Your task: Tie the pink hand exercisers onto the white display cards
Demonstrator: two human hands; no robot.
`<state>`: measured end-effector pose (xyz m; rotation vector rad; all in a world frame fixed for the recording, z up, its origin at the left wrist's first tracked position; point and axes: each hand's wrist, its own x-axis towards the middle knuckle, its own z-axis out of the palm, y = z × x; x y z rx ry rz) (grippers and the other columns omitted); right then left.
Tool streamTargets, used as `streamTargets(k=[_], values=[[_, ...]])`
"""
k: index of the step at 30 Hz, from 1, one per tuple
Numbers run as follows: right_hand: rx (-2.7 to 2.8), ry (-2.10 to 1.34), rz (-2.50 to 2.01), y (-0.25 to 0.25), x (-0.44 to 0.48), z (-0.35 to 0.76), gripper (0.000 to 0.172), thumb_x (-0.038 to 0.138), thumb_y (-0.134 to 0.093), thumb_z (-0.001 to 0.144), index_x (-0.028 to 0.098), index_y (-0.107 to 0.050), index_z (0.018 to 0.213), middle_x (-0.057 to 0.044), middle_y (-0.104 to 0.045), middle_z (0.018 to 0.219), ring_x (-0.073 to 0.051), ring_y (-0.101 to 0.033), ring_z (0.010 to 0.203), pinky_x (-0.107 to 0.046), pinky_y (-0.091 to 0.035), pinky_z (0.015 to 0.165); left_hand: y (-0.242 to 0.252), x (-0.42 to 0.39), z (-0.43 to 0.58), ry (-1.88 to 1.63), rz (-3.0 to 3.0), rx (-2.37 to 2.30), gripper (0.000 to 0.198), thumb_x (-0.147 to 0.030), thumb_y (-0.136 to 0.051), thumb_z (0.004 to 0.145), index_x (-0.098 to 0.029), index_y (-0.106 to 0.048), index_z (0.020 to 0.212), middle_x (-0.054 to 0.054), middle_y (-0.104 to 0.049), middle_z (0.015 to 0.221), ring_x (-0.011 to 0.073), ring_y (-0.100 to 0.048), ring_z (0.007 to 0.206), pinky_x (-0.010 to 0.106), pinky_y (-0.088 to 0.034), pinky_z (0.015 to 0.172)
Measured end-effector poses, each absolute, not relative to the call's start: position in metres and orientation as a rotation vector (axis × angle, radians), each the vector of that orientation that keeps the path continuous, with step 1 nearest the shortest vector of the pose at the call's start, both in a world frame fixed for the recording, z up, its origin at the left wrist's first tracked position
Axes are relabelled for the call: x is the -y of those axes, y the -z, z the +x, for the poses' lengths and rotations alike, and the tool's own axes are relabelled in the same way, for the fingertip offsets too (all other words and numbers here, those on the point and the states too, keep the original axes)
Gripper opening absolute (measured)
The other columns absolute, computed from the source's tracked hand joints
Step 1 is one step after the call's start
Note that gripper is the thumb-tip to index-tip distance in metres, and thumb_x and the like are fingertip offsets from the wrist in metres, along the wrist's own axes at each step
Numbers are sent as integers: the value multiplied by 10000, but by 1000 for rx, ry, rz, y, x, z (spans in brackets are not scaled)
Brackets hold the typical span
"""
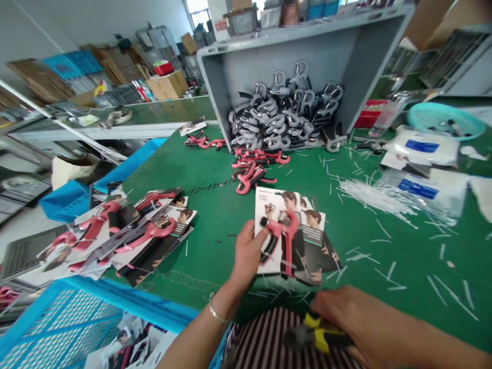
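Observation:
My left hand [247,252] grips the left edge of a printed card [269,205] that carries a red and black hand gripper [282,237], held just above the green table [215,215]. More printed cards [319,241] lie under and right of it. My right hand [346,320] is closed round a pair of yellow-handled pliers [317,334] near the table's front edge, over my striped clothing.
A tilted grey bin [346,51] holds several grey hand grippers [284,115]; loose red ones [251,169] lie before it. Carded grippers [130,233] are stacked at left above a blue crate [77,318]. White cable ties [369,197] and bags [423,187] lie at right.

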<state>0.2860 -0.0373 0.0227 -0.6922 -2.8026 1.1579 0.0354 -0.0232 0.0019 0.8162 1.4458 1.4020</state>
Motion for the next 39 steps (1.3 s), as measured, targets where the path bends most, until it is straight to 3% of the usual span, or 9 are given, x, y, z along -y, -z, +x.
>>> streamTargets(k=[2,4,7,9,15,22,28,39], values=[[2754,-1170,-732,-20,34,277,210,225,-584,838,217,-606,1047,-72,-712,917,-227,-666,775,-322,-509,691,1,11,27,-1611,814,-1558,154,-299,-632,825,-176,-562,888,-10,-637,851,138,-591,764,244,-461,706],[2607,-1070,-1024,-10,27,269,307,314,-509,924,200,-563,1204,-112,-701,1075,-252,-678,924,-361,-532,792,3,5,18,-1796,773,-1579,173,-318,-607,856,-185,-537,943,-9,-630,901,135,-600,817,254,-470,758],[2441,-957,-1280,8,18,257,528,422,-448,959,182,-380,1424,-147,-544,1381,-280,-561,1220,-444,-459,1016,1,10,12,-1940,749,-1530,189,-335,-620,868,-199,-529,961,-8,-634,933,139,-610,855,273,-480,808],[2426,-974,-1280,15,19,248,595,437,-449,955,185,-303,1475,-134,-451,1470,-269,-475,1315,-456,-382,1104,-1,16,14,-1972,721,-1464,185,-332,-628,869,-204,-538,966,1,-647,955,149,-619,866,283,-489,809],[2390,-979,-1291,13,42,219,612,334,-478,924,174,-295,1487,-133,-459,1445,-256,-450,1324,-463,-351,1133,-2,24,26,-1961,652,-1403,179,-313,-619,885,-208,-562,1018,19,-661,999,168,-635,933,290,-496,837],[2310,-976,-1312,16,49,208,593,346,-472,929,161,-316,1470,-144,-468,1438,-258,-449,1326,-470,-366,1125,-3,30,29,-1927,710,-1378,156,-297,-587,910,-207,-552,1031,39,-666,1081,174,-635,989,299,-498,872],[2272,-1025,-1313,21,49,205,511,328,-466,928,185,-390,1412,-129,-505,1406,-240,-500,1282,-443,-406,1096,-1,32,25,-1892,731,-1427,148,-308,-582,913,-199,-559,1011,34,-674,1022,162,-640,931,287,-502,847],[2228,-1023,-1207,23,54,204,524,273,-485,922,184,-350,1421,-142,-504,1384,-256,-477,1284,-468,-396,1092,0,32,26,-1885,747,-1438,139,-305,-578,915,-208,-555,1013,33,-669,1045,160,-631,945,285,-497,858]])
